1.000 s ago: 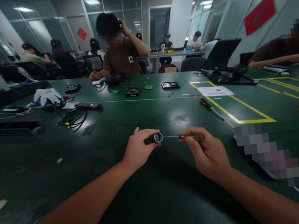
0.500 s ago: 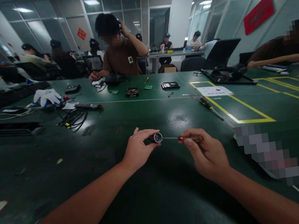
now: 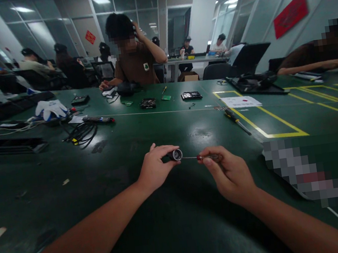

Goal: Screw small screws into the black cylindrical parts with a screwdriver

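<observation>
My left hand (image 3: 154, 168) is closed round a small dark cylindrical part (image 3: 177, 155), thumb below and fingers above. Its round open end, with a light rim and a dark recessed inside, faces me and to the right. In my right hand (image 3: 229, 172) I grip a screwdriver (image 3: 199, 158) with a reddish, see-through handle. Its thin metal shaft points left, and the tip is at the rim of the cylinder. Whether the tip sits inside or only touches the edge, I cannot tell. Both hands are held above the green table (image 3: 170, 234).
A larger black-and-yellow screwdriver (image 3: 237, 121) lies ahead to the right, near a printed sheet (image 3: 241, 101) and yellow tape. Coiled black cables (image 3: 84, 134) and white gloves (image 3: 51, 109) are at left. Opened devices (image 3: 191, 95) lie farther back, before a seated person (image 3: 137, 62).
My right hand has shifted slightly left with the screwdriver, bringing it closer to the cylinder. The left hand keeps its hold, and the whole view has shifted a little.
</observation>
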Available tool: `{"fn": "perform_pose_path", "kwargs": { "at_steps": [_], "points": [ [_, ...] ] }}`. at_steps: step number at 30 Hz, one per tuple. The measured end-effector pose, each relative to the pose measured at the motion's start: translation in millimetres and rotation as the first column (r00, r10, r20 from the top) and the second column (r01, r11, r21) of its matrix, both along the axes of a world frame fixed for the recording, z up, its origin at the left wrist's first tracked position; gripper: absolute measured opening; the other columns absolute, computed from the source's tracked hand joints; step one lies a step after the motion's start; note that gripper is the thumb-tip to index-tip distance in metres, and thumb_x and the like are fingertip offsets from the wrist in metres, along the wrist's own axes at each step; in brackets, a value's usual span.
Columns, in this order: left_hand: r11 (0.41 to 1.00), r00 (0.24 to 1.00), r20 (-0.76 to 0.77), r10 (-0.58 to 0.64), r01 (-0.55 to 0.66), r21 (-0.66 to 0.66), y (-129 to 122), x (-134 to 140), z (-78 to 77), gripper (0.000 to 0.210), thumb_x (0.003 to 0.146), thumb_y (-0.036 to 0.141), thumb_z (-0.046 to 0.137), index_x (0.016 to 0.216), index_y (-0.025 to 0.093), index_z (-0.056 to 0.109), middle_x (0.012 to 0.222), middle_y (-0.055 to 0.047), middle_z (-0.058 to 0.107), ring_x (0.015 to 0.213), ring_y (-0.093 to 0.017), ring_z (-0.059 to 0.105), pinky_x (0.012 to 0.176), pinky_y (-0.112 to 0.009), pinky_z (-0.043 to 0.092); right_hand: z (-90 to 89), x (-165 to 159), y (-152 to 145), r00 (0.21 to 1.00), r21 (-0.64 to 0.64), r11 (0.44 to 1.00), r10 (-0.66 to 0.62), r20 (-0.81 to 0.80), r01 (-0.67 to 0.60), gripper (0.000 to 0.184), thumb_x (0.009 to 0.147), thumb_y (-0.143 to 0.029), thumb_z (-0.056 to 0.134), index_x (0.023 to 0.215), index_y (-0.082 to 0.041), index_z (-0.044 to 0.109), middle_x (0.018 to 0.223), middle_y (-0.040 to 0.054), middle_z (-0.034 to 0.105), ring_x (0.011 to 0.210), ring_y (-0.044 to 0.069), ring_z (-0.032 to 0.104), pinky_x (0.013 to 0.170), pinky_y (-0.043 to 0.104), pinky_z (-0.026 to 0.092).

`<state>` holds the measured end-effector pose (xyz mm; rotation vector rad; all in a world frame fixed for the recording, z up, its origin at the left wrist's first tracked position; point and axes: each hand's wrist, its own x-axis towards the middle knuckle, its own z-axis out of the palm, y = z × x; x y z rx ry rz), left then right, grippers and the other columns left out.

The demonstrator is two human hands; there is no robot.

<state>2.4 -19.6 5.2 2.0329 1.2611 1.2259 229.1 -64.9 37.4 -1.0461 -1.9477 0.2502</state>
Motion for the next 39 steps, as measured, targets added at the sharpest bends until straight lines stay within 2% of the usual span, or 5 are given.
{"fn": "perform_pose_path", "kwargs": {
  "at_steps": [12, 29, 33, 39],
  "points": [
    [1.000, 1.000, 0.007, -0.001, 0.001, 0.017, 0.4, 0.0, -1.3, 0.041, 0.078, 0.015, 0.087, 0.115, 0.030, 0.076, 0.119, -0.002, 0.079, 0.117, -0.026, 0.071, 0.126, -0.066, 0.021, 0.3, -1.1, 1.3, 0.998, 0.015, 0.998, -0.068, -0.016, 0.069, 0.013, 0.103, -0.030, 0.055, 0.108, -0.023, 0.064, 0.087, 0.0035, 0.079, 0.077, 0.021, 0.078, 0.070, 0.031, 0.057],
    [1.000, 1.000, 0.014, 0.006, -0.006, 0.009, 1.9, -0.8, -1.7, 0.042, 0.078, 0.014, 0.087, 0.114, 0.030, 0.076, 0.119, -0.001, 0.079, 0.118, -0.025, 0.071, 0.126, -0.067, 0.019, 1.9, -0.2, 0.6, 1.000, 0.010, 1.000, -0.015, 0.026, 0.015, 0.012, 0.103, -0.027, 0.054, 0.109, -0.024, 0.064, 0.088, 0.0024, 0.079, 0.079, 0.019, 0.077, 0.069, 0.029, 0.055],
    [1.000, 1.000, 0.007, 0.013, -0.013, 0.016, 2.0, 0.3, -1.8, 0.043, 0.077, 0.014, 0.087, 0.115, 0.030, 0.076, 0.119, -0.002, 0.079, 0.117, -0.026, 0.071, 0.126, -0.067, 0.020, 0.6, 1.4, 0.8, 0.999, 0.032, 0.998, -0.046, -0.011, 0.047, 0.012, 0.103, -0.029, 0.054, 0.109, -0.023, 0.063, 0.086, 0.0021, 0.078, 0.076, 0.019, 0.076, 0.068, 0.029, 0.054],
    [1.000, 1.000, 0.009, 0.012, -0.012, 0.014, 1.5, -0.2, -1.2, 0.042, 0.077, 0.012, 0.087, 0.114, 0.030, 0.076, 0.118, -0.001, 0.079, 0.118, -0.025, 0.071, 0.126, -0.068, 0.020, 2.2, 1.0, 1.6, 0.999, 0.005, 1.000, -0.019, 0.044, 0.019, 0.012, 0.102, -0.026, 0.055, 0.109, -0.023, 0.064, 0.090, 0.0027, 0.079, 0.078, 0.019, 0.076, 0.068, 0.029, 0.054]
  ]
}}
